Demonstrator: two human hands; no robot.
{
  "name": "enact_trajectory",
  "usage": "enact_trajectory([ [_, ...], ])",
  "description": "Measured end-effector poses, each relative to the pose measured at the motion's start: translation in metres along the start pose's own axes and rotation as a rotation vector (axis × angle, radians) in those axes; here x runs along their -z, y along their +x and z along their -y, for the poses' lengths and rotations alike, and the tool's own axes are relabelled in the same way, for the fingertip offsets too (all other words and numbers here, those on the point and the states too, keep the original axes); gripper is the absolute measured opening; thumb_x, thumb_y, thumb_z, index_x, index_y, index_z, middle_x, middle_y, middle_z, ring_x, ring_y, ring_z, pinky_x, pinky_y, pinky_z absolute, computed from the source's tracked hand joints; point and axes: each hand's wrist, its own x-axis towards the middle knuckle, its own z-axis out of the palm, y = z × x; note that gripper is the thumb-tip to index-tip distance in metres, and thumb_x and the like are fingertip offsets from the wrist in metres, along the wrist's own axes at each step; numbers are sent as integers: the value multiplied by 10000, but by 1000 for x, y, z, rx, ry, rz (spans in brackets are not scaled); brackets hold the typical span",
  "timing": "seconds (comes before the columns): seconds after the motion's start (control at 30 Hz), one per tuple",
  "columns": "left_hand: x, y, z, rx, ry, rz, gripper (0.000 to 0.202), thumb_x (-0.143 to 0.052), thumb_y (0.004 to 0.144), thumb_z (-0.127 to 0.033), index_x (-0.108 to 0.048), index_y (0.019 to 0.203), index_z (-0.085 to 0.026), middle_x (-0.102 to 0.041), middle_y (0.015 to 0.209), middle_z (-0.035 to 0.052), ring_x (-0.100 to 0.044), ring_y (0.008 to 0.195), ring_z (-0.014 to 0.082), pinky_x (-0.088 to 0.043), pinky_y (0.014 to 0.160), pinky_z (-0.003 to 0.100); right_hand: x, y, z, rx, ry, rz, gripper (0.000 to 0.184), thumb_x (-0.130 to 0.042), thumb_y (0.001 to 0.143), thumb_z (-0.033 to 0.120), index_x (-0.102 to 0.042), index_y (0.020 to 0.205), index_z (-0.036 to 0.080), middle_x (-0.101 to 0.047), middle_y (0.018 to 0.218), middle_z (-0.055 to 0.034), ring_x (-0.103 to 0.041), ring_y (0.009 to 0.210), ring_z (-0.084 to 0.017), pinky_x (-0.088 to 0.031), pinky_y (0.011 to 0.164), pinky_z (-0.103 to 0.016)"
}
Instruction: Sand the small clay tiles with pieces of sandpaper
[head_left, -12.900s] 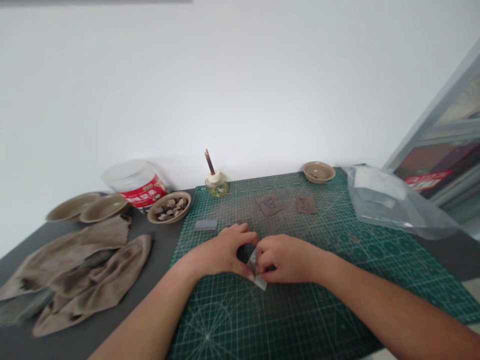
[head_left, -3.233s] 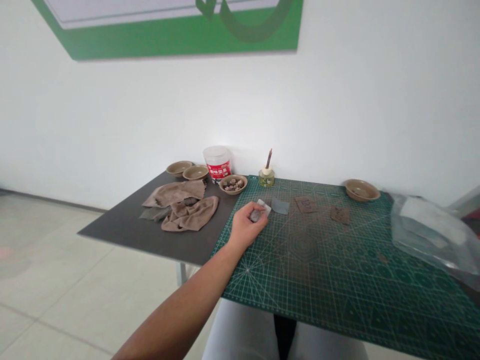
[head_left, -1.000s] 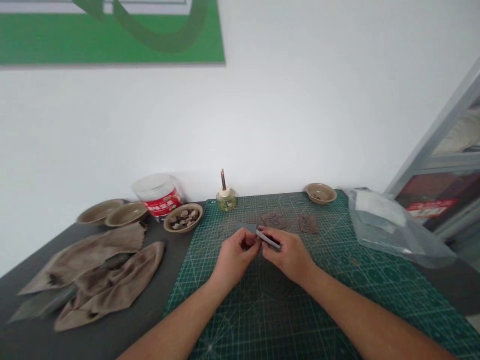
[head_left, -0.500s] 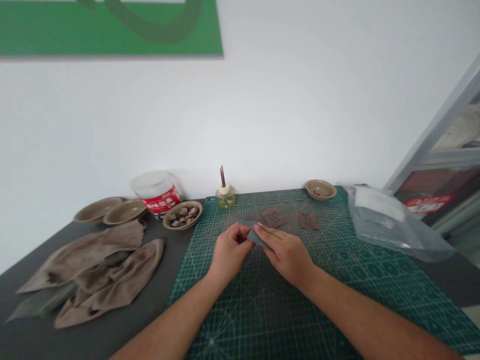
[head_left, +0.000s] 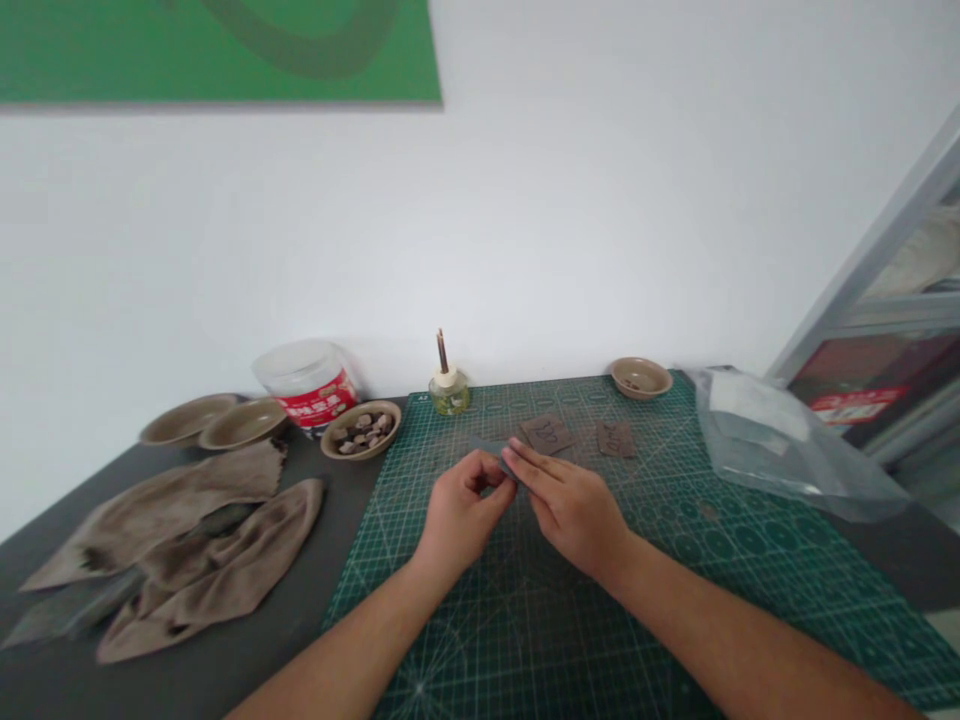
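Your left hand [head_left: 465, 510] curled, fingertips pinching grey sheet [head_left: 487, 444]. Your right hand [head_left: 570, 510] straight, fingers together, pressed on sheet's near end from right. Sheet held between both hands, free end poking out beyond grip, toward far left, above green cutting mat [head_left: 675, 610]. Just beyond grip, marked brown card [head_left: 547, 433]; farther right, second brown card [head_left: 616, 439]. Left of grip, bowl of stones [head_left: 360, 428], crumpled brown cloths [head_left: 187, 550]. Well right, clear plastic bag [head_left: 780, 450].
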Motion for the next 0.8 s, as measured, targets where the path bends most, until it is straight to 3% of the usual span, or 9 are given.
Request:
enact_trajectory([
  [0.17,0,-3,-3,24,-54,1,203,-684,795,-259,-562,656,-176,-559,618,-36,-505,581,102,-419,557,201,3,-2,1,42,-45,29,478,-475,943,140,-495,1420,164,-538,1421,-122,-615,1207,-205,-531,1002,-347],
  [0.47,-2,-4,-5,30,-152,1,182,-708,801,-274,-593,703,-172,-650,718,-5,-576,656,118,-473,614,215,2,-3,5,-38,7,-17,444,-421,963,142,-503,1398,103,-553,1404,-132,-593,1237,-188,-511,1027,-314],
  [0.8,-2,-4,-6,-6,-135,-3,142,-680,836,-271,-613,754,-175,-685,784,15,-633,723,139,-511,678,244,2,-4,0,-63,13,35,498,-455,936,128,-466,1434,155,-580,1381,-113,-623,1198,-197,-527,1008,-339],
])
